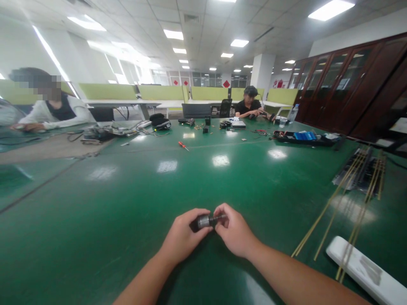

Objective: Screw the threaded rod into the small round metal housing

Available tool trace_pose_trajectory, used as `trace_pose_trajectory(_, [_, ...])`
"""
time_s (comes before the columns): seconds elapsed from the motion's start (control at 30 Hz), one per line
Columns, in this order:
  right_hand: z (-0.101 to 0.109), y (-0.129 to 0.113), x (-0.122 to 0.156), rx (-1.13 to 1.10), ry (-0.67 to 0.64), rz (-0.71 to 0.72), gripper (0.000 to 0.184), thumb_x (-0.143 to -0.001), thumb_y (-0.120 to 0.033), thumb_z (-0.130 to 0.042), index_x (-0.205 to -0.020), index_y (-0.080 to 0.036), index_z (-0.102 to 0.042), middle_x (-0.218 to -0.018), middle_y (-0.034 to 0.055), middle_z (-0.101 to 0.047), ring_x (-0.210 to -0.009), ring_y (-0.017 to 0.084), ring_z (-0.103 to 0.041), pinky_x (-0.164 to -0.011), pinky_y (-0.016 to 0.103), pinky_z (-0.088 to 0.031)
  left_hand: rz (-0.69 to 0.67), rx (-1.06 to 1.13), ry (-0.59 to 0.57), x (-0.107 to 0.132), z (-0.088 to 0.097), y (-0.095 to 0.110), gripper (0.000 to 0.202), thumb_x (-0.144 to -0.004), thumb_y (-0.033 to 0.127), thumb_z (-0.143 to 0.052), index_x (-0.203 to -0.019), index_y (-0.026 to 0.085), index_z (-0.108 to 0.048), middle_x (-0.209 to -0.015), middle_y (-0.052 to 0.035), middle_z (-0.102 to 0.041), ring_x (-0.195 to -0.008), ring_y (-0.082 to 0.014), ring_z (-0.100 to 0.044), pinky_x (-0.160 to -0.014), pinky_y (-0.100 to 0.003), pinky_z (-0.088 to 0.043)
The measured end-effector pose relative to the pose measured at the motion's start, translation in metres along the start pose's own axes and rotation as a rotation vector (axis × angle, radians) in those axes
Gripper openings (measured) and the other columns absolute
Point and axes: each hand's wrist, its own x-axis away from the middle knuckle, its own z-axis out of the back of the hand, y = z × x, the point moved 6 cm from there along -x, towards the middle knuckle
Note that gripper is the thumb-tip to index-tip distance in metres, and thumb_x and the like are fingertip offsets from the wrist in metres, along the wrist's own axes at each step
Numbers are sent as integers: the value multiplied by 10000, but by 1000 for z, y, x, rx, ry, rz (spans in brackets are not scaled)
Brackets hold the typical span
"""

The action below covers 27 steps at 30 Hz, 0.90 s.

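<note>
Low in the middle of the head view, my left hand (186, 231) is closed round a small silver-and-black cylindrical part (204, 221). A thin dark shaft sticks out of its right end. My right hand (234, 231) is closed, with thumb and fingers pinched at the tip of that shaft. The part lies level between both hands, just above the green tabletop (127, 212). Its left end is hidden in my left palm, and its exact kind is too small to make out.
A red screwdriver (182, 145) lies farther up the table. Long thin sticks (333, 199) and a white case (365, 267) lie at the right. A black tray (305, 138) with blue items stands behind. Two people sit across the table, at the left and the back.
</note>
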Motion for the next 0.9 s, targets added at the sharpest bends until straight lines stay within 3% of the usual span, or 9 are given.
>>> trace_pose_trajectory(0.17, [1,-5,2,50,8,37,246,-736,-79,-547,-939,-207,-600,-889,2,-636,-791,159,-596,-700,266,-446,-30,13,20,1,1,-2,261,-772,239,-722,-1029,260,-684,-1003,6,-724,-929,-185,-670,-875,-290,-495])
trace_pose_trajectory(0.3, [0,-6,2,76,-15,40,157,-752,-117,-567,-871,-202,-623,-838,-5,-640,-765,153,-597,-682,253,-446,-32,13,26,2,0,-3,249,-783,255,-724,-1029,263,-686,-1001,8,-726,-926,-182,-672,-861,-283,-498])
trace_pose_trajectory(0.53, [0,-6,1,66,-20,16,155,-755,-169,-621,-901,-199,-665,-804,-5,-649,-673,137,-567,-618,239,-437,-26,17,55,1,3,-6,220,-770,243,-741,-985,266,-697,-948,28,-731,-872,-160,-677,-821,-258,-501])
trace_pose_trajectory(0.9, [0,-5,-1,5,-26,15,112,-804,-216,-626,-906,-200,-671,-858,10,-679,-771,162,-631,-704,258,-479,-30,22,93,1,6,-6,232,-749,228,-741,-978,255,-714,-951,5,-739,-884,-184,-685,-829,-280,-515])
